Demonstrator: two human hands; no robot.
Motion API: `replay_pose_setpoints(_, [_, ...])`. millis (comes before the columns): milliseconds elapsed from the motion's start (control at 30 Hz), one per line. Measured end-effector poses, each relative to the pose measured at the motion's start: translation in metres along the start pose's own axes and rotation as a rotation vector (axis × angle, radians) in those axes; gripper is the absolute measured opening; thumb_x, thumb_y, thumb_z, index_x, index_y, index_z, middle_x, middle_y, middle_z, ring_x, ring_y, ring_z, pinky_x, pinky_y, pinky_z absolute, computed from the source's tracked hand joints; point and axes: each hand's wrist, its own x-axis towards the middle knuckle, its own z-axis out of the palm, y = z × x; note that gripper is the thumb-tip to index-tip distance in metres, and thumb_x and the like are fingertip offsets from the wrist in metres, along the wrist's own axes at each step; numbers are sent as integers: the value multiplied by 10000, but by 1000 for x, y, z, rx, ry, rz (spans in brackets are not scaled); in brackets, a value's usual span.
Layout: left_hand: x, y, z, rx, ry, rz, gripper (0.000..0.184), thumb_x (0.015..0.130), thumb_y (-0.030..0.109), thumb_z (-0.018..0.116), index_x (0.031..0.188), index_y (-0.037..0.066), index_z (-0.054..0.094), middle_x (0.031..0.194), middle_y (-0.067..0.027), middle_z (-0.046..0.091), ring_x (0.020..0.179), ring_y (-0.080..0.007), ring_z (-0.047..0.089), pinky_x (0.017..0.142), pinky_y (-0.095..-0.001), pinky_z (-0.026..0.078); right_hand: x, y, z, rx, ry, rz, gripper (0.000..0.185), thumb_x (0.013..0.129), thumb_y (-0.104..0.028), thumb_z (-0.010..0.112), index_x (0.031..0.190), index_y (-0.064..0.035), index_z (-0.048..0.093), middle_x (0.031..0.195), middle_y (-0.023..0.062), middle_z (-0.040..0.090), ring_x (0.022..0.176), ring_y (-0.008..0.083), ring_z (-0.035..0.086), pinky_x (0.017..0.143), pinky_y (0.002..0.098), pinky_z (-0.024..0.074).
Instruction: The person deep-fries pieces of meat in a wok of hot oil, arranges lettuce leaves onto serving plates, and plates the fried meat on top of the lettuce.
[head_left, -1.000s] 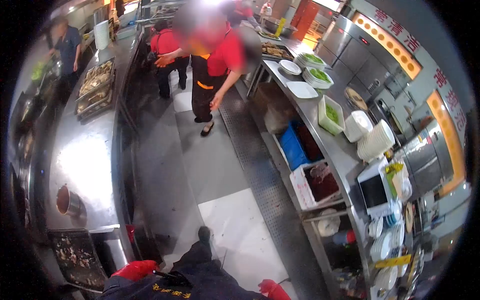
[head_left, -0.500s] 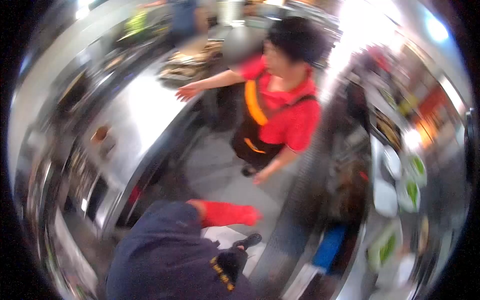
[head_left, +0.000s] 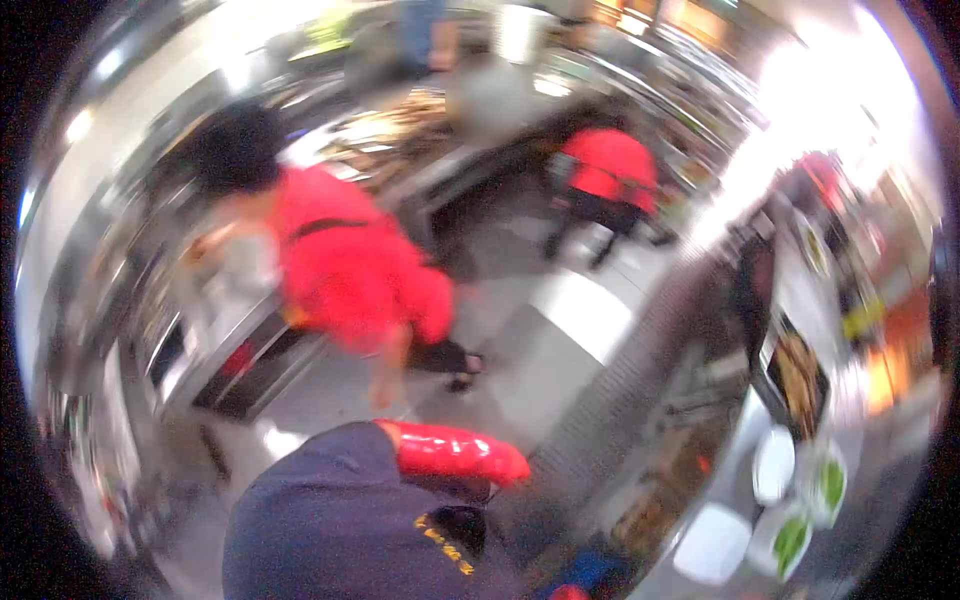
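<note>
The red-gloved left forearm reaches across the lower middle of the view from a dark sleeve, and my left hand point(head_left: 508, 466) is at its right end. Motion smears the fingers, and no object shows in them. Only a small red patch of my right hand point(head_left: 570, 593) appears at the bottom edge, its fingers hidden. Close by on the left, a co-worker in a red shirt point(head_left: 350, 260) leans over the left counter, with one arm hanging near my sleeve.
On the right counter are a white square plate point(head_left: 713, 543), an oval plate point(head_left: 773, 465), dishes of greens point(head_left: 790, 547) and a dark food tray point(head_left: 796, 382). Another person in red point(head_left: 610, 168) bends in the aisle. A blurred food tray point(head_left: 385, 130) sits on the left counter.
The near co-worker has moved left and bent over the left counter, uncovering the second person in red. More of the right counter's plates show. My left arm stays stretched out to the right.
</note>
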Motion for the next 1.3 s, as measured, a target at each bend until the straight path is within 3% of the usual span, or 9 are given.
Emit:
replay_pose_setpoints(67, [45,-16,2,-56,50,209,463,808,226,712,1256,114,674,1182,-213,698,1114,-385,667,944,-498,541,-23,56,-31,63,119,92,276,916,-363,695,840,-101,656,742,46,635,594,173,566,556,341,456])
replay_pose_setpoints(233, [150,121,-173,106,-229,55,470,859,298,688,1293,121,651,1202,-205,691,1141,-389,649,980,-497,520,-49,113,-74,367,421,200,294,924,-360,689,802,-97,647,716,26,619,556,142,545,522,316,436])
replay_pose_setpoints(400, [259,172,-217,127,-362,33,453,886,277,666,1299,92,640,1208,-197,689,1145,-402,636,991,-486,513,-13,25,-197,819,549,182,377,951,-252,710,1217,0,623,870,77,700,676,179,651,609,318,555])
replay_pose_setpoints(600, [428,154,-318,332,-280,128,419,912,252,641,1289,69,647,1252,-189,681,1175,-379,635,1011,-462,507,211,9,-374,1116,635,-8,313,952,-244,725,1189,-51,662,973,91,720,825,210,700,733,354,598])
replay_pose_setpoints(700, [491,105,-369,178,-367,95,491,923,266,643,1359,44,609,1310,-201,662,1225,-360,626,1057,-440,490,309,-23,-479,1628,791,-145,267,950,-275,726,1122,-76,683,940,73,726,815,221,696,727,369,585])
replay_pose_setpoints(900, [572,86,-509,78,-227,-122,508,910,250,645,1377,57,594,1298,-207,664,1196,-361,638,1037,-440,503,424,38,-635,1543,880,89,268,976,-383,672,1050,-127,699,818,44,704,703,214,652,610,345,529])
replay_pose_setpoints(1000, [633,37,-559,127,-186,12,493,909,274,614,1366,92,603,1254,-219,675,1164,-414,635,994,-490,509,400,93,-637,1321,889,175,250,1012,-404,610,1036,-174,704,735,-23,628,614,144,561,555,306,464])
replay_pose_setpoints(1033, [657,39,-576,162,-279,-48,493,894,263,610,1359,98,612,1256,-231,668,1159,-421,634,991,-497,508,377,145,-635,1300,797,-1,280,998,-391,622,981,-128,716,785,-4,669,689,170,630,613,351,508])
replay_pose_setpoints(1300, [839,31,-708,192,-469,-9,456,838,241,629,1258,68,660,1174,-233,697,1123,-414,652,968,-506,520,482,30,-668,1052,1359,526,265,952,-356,661,933,-97,713,761,29,669,676,183,639,606,373,510])
